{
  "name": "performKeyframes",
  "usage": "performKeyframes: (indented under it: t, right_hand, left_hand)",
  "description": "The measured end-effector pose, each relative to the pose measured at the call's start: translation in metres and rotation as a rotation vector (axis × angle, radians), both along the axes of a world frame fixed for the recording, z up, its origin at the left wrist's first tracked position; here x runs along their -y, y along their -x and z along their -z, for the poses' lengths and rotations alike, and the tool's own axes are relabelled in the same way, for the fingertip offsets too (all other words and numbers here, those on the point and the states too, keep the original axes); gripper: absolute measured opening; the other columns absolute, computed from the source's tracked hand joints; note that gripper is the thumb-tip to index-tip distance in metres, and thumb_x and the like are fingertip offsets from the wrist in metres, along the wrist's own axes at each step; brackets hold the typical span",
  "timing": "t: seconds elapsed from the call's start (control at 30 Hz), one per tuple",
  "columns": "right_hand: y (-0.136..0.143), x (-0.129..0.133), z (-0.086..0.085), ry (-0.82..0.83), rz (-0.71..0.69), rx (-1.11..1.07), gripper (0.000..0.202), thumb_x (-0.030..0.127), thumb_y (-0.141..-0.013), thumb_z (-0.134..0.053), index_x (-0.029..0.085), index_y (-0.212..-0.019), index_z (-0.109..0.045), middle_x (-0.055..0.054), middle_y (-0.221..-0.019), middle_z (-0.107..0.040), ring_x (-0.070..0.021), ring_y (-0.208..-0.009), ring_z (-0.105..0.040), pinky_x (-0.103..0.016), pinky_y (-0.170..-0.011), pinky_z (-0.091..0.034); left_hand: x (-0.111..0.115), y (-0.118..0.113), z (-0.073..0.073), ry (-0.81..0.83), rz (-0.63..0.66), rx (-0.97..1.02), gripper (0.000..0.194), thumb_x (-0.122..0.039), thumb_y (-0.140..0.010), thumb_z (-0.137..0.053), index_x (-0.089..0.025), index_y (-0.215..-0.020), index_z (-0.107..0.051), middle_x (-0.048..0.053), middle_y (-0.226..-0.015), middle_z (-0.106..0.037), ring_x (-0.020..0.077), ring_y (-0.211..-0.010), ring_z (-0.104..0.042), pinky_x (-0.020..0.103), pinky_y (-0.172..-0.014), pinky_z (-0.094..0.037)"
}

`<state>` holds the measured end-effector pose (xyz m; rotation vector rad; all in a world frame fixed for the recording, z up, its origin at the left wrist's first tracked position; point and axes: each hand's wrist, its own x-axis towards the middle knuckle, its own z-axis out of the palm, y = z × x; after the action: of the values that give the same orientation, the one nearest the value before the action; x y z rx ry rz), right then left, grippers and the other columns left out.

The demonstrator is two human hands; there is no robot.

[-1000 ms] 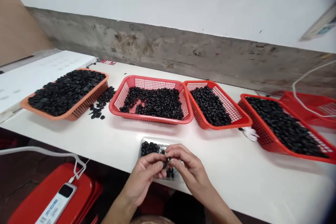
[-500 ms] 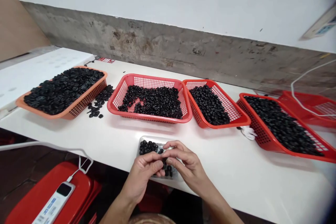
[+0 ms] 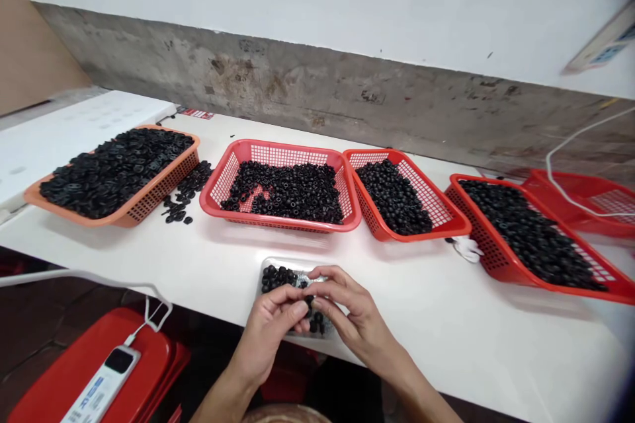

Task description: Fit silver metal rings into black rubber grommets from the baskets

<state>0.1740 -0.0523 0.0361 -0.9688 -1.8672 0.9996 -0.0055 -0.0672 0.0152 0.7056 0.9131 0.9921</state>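
Black rubber rings [image 3: 278,275] fill part of a small clear plastic tray [image 3: 282,263] that sits at the near edge of the white desk [image 3: 421,317], and both hands work directly above it. The left hand [image 3: 270,327] has its fingers curled in, thumb and forefinger pinched on a small black piece [image 3: 308,302]. The right hand [image 3: 347,314] meets it from the other side, fingertips closed on the same piece, so the two hands touch at the fingertips over the right half of the tray. More black pieces lie in the tray under the fingers; their exact shape is too small to tell.

Farther back on the desk stands a row of mesh baskets. At the left, an orange basket [image 3: 149,201] is heaped with flat black washers, and a scatter of loose washers [image 3: 186,192] lies on the desk just beside its right end. Next comes a red basket [image 3: 278,149] partly filled with black rings, its bottom showing through near the middle. Touching its right side is a narrower red basket [image 3: 449,215] of small black parts, and well to the right a long red basket [image 3: 501,264] holds more. A small white object [image 3: 469,249] lies between those last two. Behind the long one sits another red basket [image 3: 595,188] with a white cable [image 3: 555,172] draped across it.

Below the desk edge at the left, a white power strip [image 3: 96,393] rests on a red stool [image 3: 64,370].
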Motion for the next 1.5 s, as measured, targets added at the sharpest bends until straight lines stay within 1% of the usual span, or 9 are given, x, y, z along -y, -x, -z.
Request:
performKeyframes:
  t: [0.13, 0.23, 0.43, 0.6, 0.77, 0.9, 1.13, 1.33, 1.5]
  right_hand:
    - [0.003, 0.001, 0.003, -0.080, 0.032, -0.005, 0.027, 0.013, -0.097, -0.052, 0.027, -0.115, -0.066, -0.008, -0.120, -0.055, -0.0121, -0.088, -0.063, -0.026, -0.081, -0.051]
    - [0.004, 0.003, 0.002, -0.117, 0.061, -0.001, 0.025, 0.012, -0.096, -0.051, 0.025, -0.112, -0.066, -0.009, -0.123, -0.054, -0.0118, -0.083, -0.064, -0.026, -0.078, -0.052]
    - [0.002, 0.003, -0.002, -0.114, 0.041, 0.049, 0.023, 0.014, -0.097, -0.051, 0.024, -0.114, -0.063, -0.011, -0.121, -0.058, -0.0212, -0.117, -0.057, -0.034, -0.096, -0.049]
    - [0.000, 0.001, -0.004, -0.085, 0.018, 0.030, 0.024, 0.015, -0.098, -0.049, 0.025, -0.114, -0.064, -0.010, -0.126, -0.054, -0.0151, -0.098, -0.064, -0.029, -0.088, -0.052]
    - [-0.004, 0.000, -0.009, -0.077, -0.013, 0.049, 0.025, 0.018, -0.097, -0.053, 0.025, -0.118, -0.065, -0.010, -0.121, -0.059, -0.0189, -0.111, -0.060, -0.031, -0.094, -0.051]
    - [-0.005, -0.002, -0.013, -0.037, -0.039, 0.005, 0.020, 0.020, -0.097, -0.056, 0.023, -0.113, -0.068, -0.008, -0.110, -0.065, -0.0177, -0.103, -0.064, -0.030, -0.090, -0.053]
    - [-0.009, -0.005, -0.013, 0.080, 0.025, -0.071, 0.018, 0.025, -0.098, -0.054, 0.023, -0.106, -0.070, -0.008, -0.111, -0.066, -0.0187, -0.105, -0.064, -0.032, -0.094, -0.051]
    - [-0.009, -0.003, -0.009, 0.088, -0.010, -0.038, 0.020, 0.025, -0.100, -0.050, 0.023, -0.109, -0.068, -0.009, -0.115, -0.064, -0.0189, -0.109, -0.062, -0.033, -0.097, -0.050]
    - [-0.004, 0.000, -0.005, 0.040, -0.020, -0.007, 0.021, 0.022, -0.100, -0.050, 0.024, -0.112, -0.067, -0.008, -0.113, -0.064, -0.0180, -0.108, -0.062, -0.032, -0.095, -0.050]
  left_hand:
    - [0.000, -0.002, -0.001, 0.063, -0.010, 0.055, 0.030, -0.041, -0.073, -0.082, -0.016, -0.089, -0.077, 0.000, -0.065, -0.065, 0.0077, -0.058, -0.054, 0.018, -0.059, -0.042]
    - [0.000, -0.003, -0.002, 0.097, -0.034, 0.107, 0.031, -0.041, -0.071, -0.084, -0.016, -0.087, -0.077, 0.000, -0.066, -0.064, 0.0071, -0.058, -0.054, 0.018, -0.058, -0.041]
    - [0.000, -0.004, -0.006, 0.098, -0.047, 0.108, 0.026, -0.035, -0.071, -0.085, -0.017, -0.087, -0.077, 0.000, -0.072, -0.065, 0.0080, -0.061, -0.055, 0.019, -0.061, -0.042]
    - [0.000, -0.007, -0.005, 0.117, -0.011, 0.136, 0.030, -0.038, -0.072, -0.084, -0.015, -0.090, -0.077, 0.001, -0.072, -0.064, 0.0071, -0.060, -0.053, 0.019, -0.061, -0.041]
    - [0.000, -0.008, -0.005, 0.116, 0.006, 0.153, 0.024, -0.033, -0.073, -0.084, -0.017, -0.089, -0.076, 0.001, -0.079, -0.065, 0.0067, -0.062, -0.054, 0.019, -0.062, -0.042]
    - [0.000, -0.008, -0.005, 0.118, 0.013, 0.145, 0.024, -0.032, -0.073, -0.084, -0.017, -0.090, -0.076, 0.001, -0.081, -0.067, 0.0069, -0.062, -0.054, 0.019, -0.062, -0.042]
    - [0.000, -0.006, -0.007, 0.056, 0.000, 0.079, 0.025, -0.034, -0.074, -0.082, -0.017, -0.092, -0.077, 0.004, -0.086, -0.068, 0.0108, -0.068, -0.058, 0.022, -0.066, -0.044]
    - [0.002, -0.005, -0.007, -0.030, -0.018, 0.054, 0.037, -0.034, -0.081, -0.077, -0.021, -0.114, -0.066, 0.005, -0.097, -0.066, 0.0121, -0.072, -0.059, 0.022, -0.067, -0.045]
    - [0.002, -0.006, -0.006, -0.047, -0.028, 0.087, 0.044, -0.031, -0.083, -0.075, -0.022, -0.122, -0.057, 0.003, -0.093, -0.065, 0.0118, -0.073, -0.059, 0.024, -0.072, -0.048]
